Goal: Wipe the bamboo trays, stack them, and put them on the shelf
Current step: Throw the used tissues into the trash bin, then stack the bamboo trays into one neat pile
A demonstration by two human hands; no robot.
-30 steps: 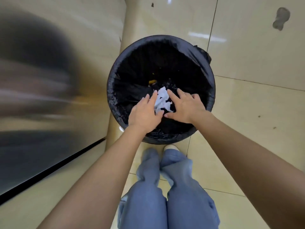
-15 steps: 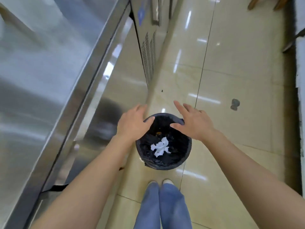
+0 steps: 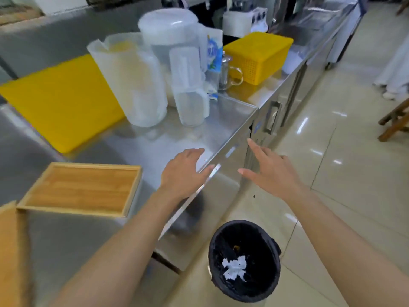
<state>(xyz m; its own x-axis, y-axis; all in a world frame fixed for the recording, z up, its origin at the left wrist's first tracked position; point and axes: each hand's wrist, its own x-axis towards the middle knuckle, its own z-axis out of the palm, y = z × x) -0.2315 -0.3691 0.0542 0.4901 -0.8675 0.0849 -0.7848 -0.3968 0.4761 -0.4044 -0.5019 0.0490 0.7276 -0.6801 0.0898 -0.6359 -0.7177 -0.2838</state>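
A bamboo tray (image 3: 81, 188) with a raised rim lies on the steel counter (image 3: 172, 140) at the left. The corner of a second bamboo tray (image 3: 10, 251) shows at the lower left edge. My left hand (image 3: 183, 171) hovers over the counter's front edge, empty, fingers spread. To its right, my right hand (image 3: 271, 171) is out over the floor, also empty with fingers apart. Below them a black-lined bin (image 3: 244, 260) stands on the floor with a crumpled white tissue (image 3: 234, 268) inside.
Behind the tray lies a yellow cutting board (image 3: 59, 98). Clear plastic jugs (image 3: 132, 80) and containers crowd the counter's middle, with a yellow basket (image 3: 257, 55) further back. Cabinet fronts (image 3: 272, 116) run along the tiled floor (image 3: 345, 173). A wooden stool (image 3: 396, 120) stands at the right.
The view has risen from the bin to the counter. Both hands let go of the white tissue, which lies in the bin, and lifted up to counter height.
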